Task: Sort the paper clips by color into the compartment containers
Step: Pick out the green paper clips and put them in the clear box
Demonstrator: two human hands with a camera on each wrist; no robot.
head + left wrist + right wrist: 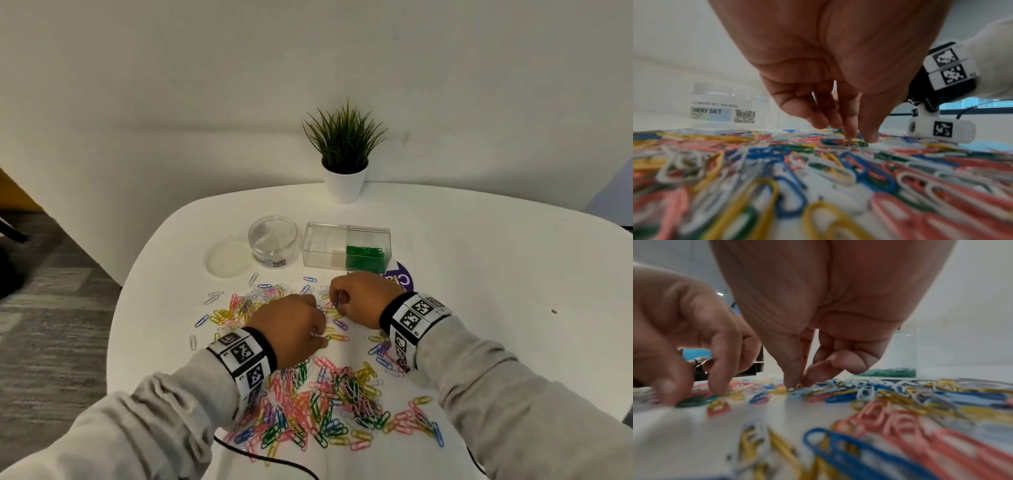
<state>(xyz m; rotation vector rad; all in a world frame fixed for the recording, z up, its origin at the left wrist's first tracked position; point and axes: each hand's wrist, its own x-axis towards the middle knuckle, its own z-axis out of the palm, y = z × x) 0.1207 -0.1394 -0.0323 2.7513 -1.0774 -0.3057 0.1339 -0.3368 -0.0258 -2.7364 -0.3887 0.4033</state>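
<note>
1. A white table [479, 274] with rounded corners is seen from above; most of its near half is covered by a loose spread of coloured paper clips [329, 404] in pink, yellow, blue, green and white.
2. A clear rectangular compartment box [346, 249] is placed toward the far edge of the table, left of a purple round sticker [402, 278]. A batch of green clips [364, 263] is held in its right compartment; the left compartment appears to hold none.
3. A clear round tub [273, 240] with a printed label is set just left of the box, and its flat round lid [228, 258] lies on the table beside it, further left.
4. A potted plant [344, 161] in a white pot stands at the far edge, behind the box.
5. The left hand [291, 330] is lowered onto the clips near the middle of the table. In the left wrist view its thumb and forefinger tips [849, 131] are pressed down together on a dark green clip [846, 142] lying in the spread.
6. The right hand [359, 298] is lowered just beside the left, nearer the box. Its thumb and forefinger [791, 369] are closed in a pinch at a small clip in the spread; the colour of that clip cannot be told.
7. Marker-printed bands are worn on both wrists over grey sleeves [513, 394].
8. A black cable [267, 460] is laid across the near edge of the table.
</note>
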